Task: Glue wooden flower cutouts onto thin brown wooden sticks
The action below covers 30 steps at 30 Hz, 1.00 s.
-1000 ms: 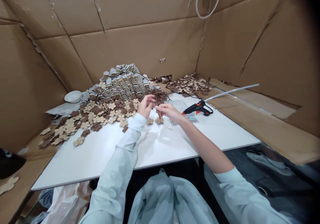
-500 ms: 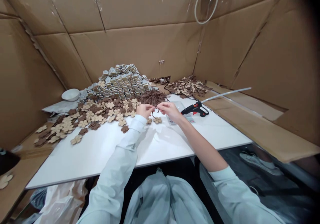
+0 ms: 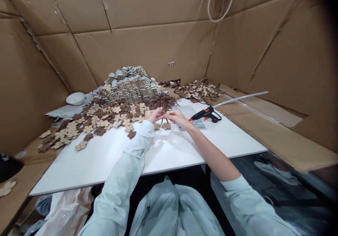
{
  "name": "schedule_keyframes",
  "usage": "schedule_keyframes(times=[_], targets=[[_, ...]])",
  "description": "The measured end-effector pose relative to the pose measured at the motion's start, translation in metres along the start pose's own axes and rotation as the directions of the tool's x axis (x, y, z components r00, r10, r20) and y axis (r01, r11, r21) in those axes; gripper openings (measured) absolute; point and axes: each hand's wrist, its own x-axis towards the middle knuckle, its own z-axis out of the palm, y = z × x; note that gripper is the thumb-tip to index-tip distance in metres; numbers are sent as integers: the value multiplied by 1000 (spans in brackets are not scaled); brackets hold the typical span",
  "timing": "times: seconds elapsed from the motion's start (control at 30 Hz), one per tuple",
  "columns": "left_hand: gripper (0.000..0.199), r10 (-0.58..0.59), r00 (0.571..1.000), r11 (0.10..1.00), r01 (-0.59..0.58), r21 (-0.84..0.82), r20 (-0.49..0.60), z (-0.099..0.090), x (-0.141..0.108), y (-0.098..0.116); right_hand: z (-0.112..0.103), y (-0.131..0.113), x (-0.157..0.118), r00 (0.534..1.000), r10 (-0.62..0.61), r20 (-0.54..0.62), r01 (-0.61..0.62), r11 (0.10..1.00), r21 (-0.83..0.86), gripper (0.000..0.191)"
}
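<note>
My left hand [image 3: 153, 115] and my right hand [image 3: 177, 118] meet over the white table, fingers closed in a pinch. Between them is a thin brown cord [image 3: 166, 120], its two ends hanging down. Just below the fingertips, two small beige flowers [image 3: 166, 126] sit at the cord's lower ends; whether they are attached to it I cannot make out. Behind my hands lies a heap of brown cords [image 3: 162, 101]. To the right, a black and orange glue gun [image 3: 206, 114] with a long clear glue stick [image 3: 240, 98] rests on a clear sheet.
Beige and brown felt-like flowers [image 3: 100, 120] spread over the table's left side. Behind them rises a stack of small silvery packets [image 3: 126, 88], with a white bowl [image 3: 75, 98] at left. Another flower pile [image 3: 200, 89] lies back right. Cardboard walls [image 3: 158, 49] enclose the table [image 3: 116, 162].
My hands have drawn together, fingertips now meeting on the cord. Its loose ends hang more plainly between them. The camera view has shifted slightly.
</note>
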Motion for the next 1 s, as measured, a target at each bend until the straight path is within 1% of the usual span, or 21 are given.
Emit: schedule_keyframes(times=[0.1,0.13,0.27,0.47,0.6,0.67,0.77,0.87,1.0], targets=[[17,-61,998,995,60,-83,-15,0,-2,0,0,2,0,1000,-16,12,16,1000,-18,27],[17,-61,998,995,59,-83,-26,-1,-2,0,0,2,0,1000,-23,20,23,999,-26,28],[17,-41,996,999,41,-4,-73,-6,1,-4,0,4,0,998,-48,44,50,998,-44,31],[21,12,998,1000,-12,0,-59,-12,7,-10,-2,7,2,997,-62,54,66,995,-81,32],[22,30,998,995,-24,100,-62,-11,3,-5,-4,7,2,995,-83,49,88,991,-105,31],[23,45,997,983,-34,178,-63,-9,-1,-2,-4,6,1,995,-92,29,95,989,-112,32],[24,88,995,965,-71,253,-55,-6,-7,2,-2,5,0,995,-90,-48,84,990,-117,37],[24,97,995,964,-84,254,-39,-3,-10,2,1,5,0,989,-62,-134,49,994,-96,40],[26,48,999,976,-43,213,-17,-2,-7,-1,3,7,1,979,-42,-198,29,997,-68,38]])
